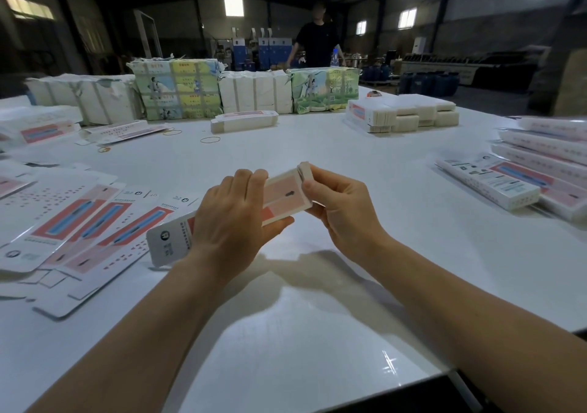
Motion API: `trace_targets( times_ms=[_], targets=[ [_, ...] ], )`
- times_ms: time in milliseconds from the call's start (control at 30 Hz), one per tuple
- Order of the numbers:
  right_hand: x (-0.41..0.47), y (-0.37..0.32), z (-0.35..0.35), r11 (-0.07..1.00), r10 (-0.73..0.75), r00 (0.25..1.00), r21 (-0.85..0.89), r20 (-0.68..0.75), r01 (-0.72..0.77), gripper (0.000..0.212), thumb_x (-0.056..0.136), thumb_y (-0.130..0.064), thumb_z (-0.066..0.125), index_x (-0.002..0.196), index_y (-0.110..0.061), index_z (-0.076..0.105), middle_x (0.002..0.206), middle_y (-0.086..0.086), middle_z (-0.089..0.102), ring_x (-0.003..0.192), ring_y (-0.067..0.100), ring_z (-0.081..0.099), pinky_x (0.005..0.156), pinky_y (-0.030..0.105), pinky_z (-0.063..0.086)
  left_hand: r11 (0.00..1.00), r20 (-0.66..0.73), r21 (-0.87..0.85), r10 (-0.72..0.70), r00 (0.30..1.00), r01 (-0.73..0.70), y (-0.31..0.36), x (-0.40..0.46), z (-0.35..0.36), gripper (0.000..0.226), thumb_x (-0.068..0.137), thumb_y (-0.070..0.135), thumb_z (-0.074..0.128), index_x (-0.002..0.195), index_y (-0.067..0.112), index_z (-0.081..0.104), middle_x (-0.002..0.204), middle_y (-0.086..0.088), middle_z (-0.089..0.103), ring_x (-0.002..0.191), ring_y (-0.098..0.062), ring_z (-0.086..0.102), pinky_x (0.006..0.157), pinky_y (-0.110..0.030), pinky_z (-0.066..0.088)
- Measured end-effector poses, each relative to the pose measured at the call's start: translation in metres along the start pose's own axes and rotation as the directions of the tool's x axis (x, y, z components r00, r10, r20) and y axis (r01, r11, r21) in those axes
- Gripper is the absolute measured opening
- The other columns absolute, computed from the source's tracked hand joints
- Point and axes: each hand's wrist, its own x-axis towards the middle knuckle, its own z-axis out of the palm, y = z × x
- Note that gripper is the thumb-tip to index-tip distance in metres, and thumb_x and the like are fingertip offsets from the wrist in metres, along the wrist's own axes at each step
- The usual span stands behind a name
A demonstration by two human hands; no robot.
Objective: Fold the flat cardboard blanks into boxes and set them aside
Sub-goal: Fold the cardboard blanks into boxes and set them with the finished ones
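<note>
The step in hand looks like closing the end of a long, slim carton (279, 195), held in the air above the near middle of the white worktop (349, 146). The left hand (232, 222) is wrapped around the carton's body, fingers over the top and thumb beneath, while the right hand (336, 203) pinches the small end flap (304, 171) between thumb and fingers. To do it well, I would keep the left grip firm but not crushing, so the tube stays square, and bend the flap cleanly along its score before tucking it in straight. The carton is thin printed card, white with a salmon-pink panel and a small dark mark; its edges look crisp and it would dent easily. Flat blanks (79, 222) of the same print lie fanned out on the near left, glossy and limp. Finished boxes (495, 181) lie side by side at the right. Loose rubber bands (210, 140) lie farther back, before strapped bundles (178, 90).
</note>
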Motion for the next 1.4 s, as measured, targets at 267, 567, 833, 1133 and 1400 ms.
trace_targets(
  times_ms=[267, 567, 833, 1133, 1400],
  targets=[
    [-0.006, 0.000, 0.005, 0.957, -0.145, 0.986, -0.264, -0.082, 0.118, 0.052, 0.097, -0.007, 0.048, 0.077, -0.049, 0.072, 0.088, -0.010, 0.073, 0.100, 0.026, 0.065, 0.093, 0.046, 0.052, 0.999, -0.013, 0.048, 0.015, 1.000, -0.015, 0.003, 0.000, -0.001, 0.068, 0.073, 0.049, 0.068, 0.113, -0.005, 0.058, 0.097, -0.024, 0.059, 0.076, -0.040, 0.057, 0.062, -0.045, 0.051],
    [-0.011, 0.002, 0.006, 0.849, -0.277, 0.961, -0.471, -0.010, 0.240, 0.035, 0.099, -0.006, 0.043, 0.132, -0.012, 0.054, 0.118, -0.006, 0.063, 0.102, 0.005, 0.059, 0.093, 0.028, 0.052, 0.993, -0.117, 0.105, 0.065, 0.991, -0.052, 0.002, 0.000, -0.002, 0.066, 0.080, 0.053, 0.050, 0.115, -0.003, 0.055, 0.097, -0.025, 0.060, 0.076, -0.040, 0.057, 0.063, -0.043, 0.050],
    [-0.018, 0.008, 0.014, 0.633, -0.293, 0.947, -0.716, 0.130, 0.295, 0.050, 0.098, -0.017, 0.041, 0.147, -0.008, 0.034, 0.139, 0.008, 0.052, 0.121, 0.021, 0.053, 0.091, 0.010, 0.039, 0.994, -0.055, 0.113, -0.005, 0.998, 0.011, 0.010, -0.001, -0.004, 0.065, 0.091, 0.051, 0.037, 0.110, -0.007, 0.060, 0.091, -0.026, 0.060, 0.069, -0.040, 0.058, 0.054, -0.042, 0.049],
    [-0.014, 0.015, 0.012, 0.605, -0.197, 0.971, -0.763, 0.134, 0.228, 0.054, 0.097, -0.015, 0.042, 0.149, -0.013, 0.027, 0.139, 0.006, 0.051, 0.117, 0.019, 0.052, 0.079, 0.008, 0.030, 0.978, 0.000, 0.209, -0.008, 1.000, 0.007, 0.016, -0.001, -0.008, 0.053, 0.085, 0.041, 0.055, 0.105, -0.007, 0.062, 0.080, -0.022, 0.061, 0.059, -0.036, 0.057, 0.046, -0.035, 0.044],
    [-0.007, 0.013, 0.008, 0.576, 0.029, 0.974, -0.800, 0.223, 0.166, 0.076, 0.090, -0.014, 0.053, 0.152, -0.014, 0.009, 0.152, 0.007, 0.031, 0.133, 0.022, 0.036, 0.101, 0.019, 0.029, 0.989, 0.204, 0.141, 0.012, 0.979, -0.041, 0.001, -0.001, -0.007, 0.056, 0.070, 0.042, 0.077, 0.102, -0.002, 0.062, 0.079, -0.019, 0.060, 0.060, -0.039, 0.058, 0.048, -0.036, 0.041]
  ],
)
